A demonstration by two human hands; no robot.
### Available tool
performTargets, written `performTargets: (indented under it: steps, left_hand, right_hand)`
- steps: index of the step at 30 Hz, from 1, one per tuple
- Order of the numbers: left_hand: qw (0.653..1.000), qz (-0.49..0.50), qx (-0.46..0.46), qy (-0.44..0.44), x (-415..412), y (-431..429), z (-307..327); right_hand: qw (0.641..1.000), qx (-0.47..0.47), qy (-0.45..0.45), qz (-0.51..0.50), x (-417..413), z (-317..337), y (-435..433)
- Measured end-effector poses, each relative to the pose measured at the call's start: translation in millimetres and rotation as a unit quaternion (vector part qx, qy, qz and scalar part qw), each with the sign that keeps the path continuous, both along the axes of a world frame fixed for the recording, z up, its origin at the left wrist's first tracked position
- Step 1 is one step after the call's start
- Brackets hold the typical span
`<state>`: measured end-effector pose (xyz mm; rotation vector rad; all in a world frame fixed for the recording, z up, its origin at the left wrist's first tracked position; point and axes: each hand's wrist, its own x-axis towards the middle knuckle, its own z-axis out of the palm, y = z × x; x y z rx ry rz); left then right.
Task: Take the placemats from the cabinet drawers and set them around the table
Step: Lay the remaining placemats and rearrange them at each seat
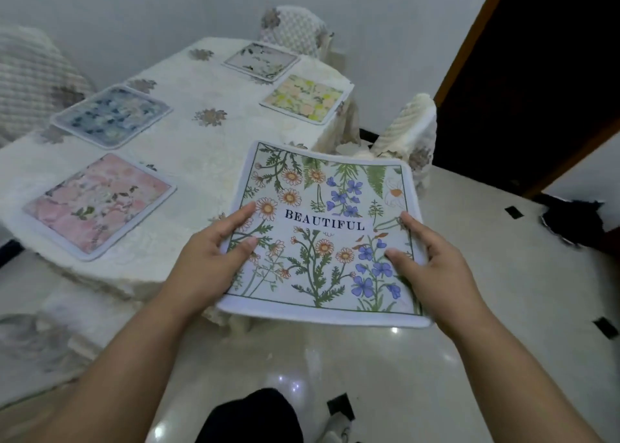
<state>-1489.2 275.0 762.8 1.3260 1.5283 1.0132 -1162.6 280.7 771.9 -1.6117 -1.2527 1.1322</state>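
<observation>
while four floral mats already lie on the cream-clothed table (188,147) at upper left, left hand (214,251) and right hand (432,258) pinch the square white "beautiful" wildflower placemat (322,228) by its side edges, held flat at centre frame, probably to lay it square.

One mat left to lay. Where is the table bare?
Bare cloth on the right side, between the yellow mat and the near corner, opposite the pink mat. The blue mat and pink mat crowd the left; the grey mat fills the far end.

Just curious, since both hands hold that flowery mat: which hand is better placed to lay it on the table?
Probably the left hand: it grips the mat beside the table; the right hand is over the floor.
</observation>
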Motion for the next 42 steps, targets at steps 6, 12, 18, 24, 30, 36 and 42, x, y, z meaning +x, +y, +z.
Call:
performTargets:
  steps: [6,12,18,24,30,36,42]
  left_hand:
    - [0.993,0.120,-0.001,-0.019,19,24,-11]
    - [0.974,0.219,-0.006,-0.051,15,71,-41]
    - [0.965,0.259,-0.006,-0.049,2,130,-62]
    - [0.953,0.299,0.001,-0.044,-3,186,-66]
    - [0.936,0.352,0.013,-0.007,-18,231,-89]
    - [0.900,0.434,-0.031,0.024,-16,260,-116]
    - [0.871,0.486,-0.060,0.042,-10,302,-147]
  right_hand:
    - [0.992,0.004,-0.027,0.121,8,5,97]
    - [0.978,0.012,-0.042,0.202,-17,-9,198]
    - [0.954,0.046,-0.141,0.261,-48,-19,287]
    - [0.938,0.072,-0.154,0.301,-71,-21,360]
    - [0.915,0.088,-0.143,0.368,-112,-43,435]
    - [0.852,0.115,-0.161,0.484,-158,-78,508]
    - [0.817,0.120,-0.168,0.539,-189,-126,571]
